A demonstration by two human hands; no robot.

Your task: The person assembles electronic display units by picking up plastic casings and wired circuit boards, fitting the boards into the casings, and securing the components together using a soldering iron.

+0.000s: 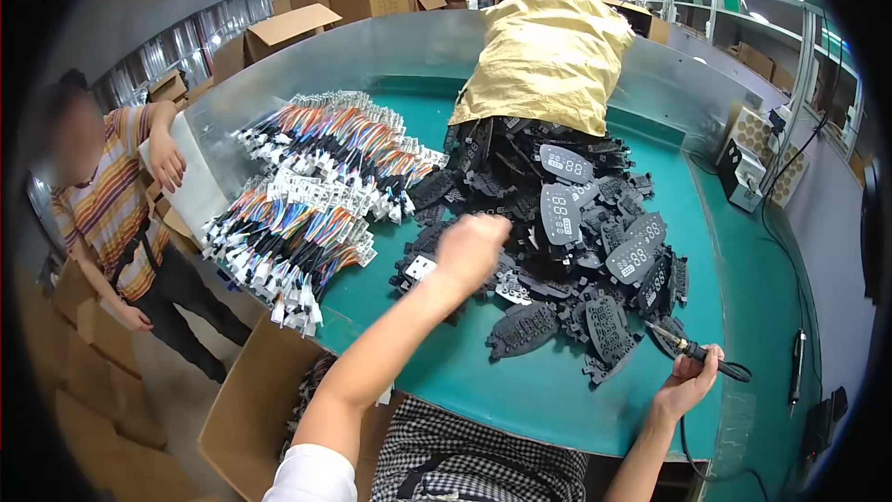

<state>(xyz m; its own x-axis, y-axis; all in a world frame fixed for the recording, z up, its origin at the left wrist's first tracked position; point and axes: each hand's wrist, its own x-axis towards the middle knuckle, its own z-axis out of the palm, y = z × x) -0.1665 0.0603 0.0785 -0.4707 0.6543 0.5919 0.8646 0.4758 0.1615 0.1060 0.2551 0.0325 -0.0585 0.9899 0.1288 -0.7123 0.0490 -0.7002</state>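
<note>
We note black panels (560, 223) heaped on the green desk (455, 363) at the mouth of a yellow sack (548, 51). Our left hand (472, 249) is over them, blurred; we cannot tell whether its grip holds anything. Our right hand (688, 384) grips a soldering iron (689, 348), tip near the heap's edge. Wire bundles (302, 228) lie left.

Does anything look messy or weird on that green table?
Yes, the black parts lie jumbled in a heap by the yellow sack, overlapping at all angles. They look messier than the bunched wires. I see no clear damage.
</note>
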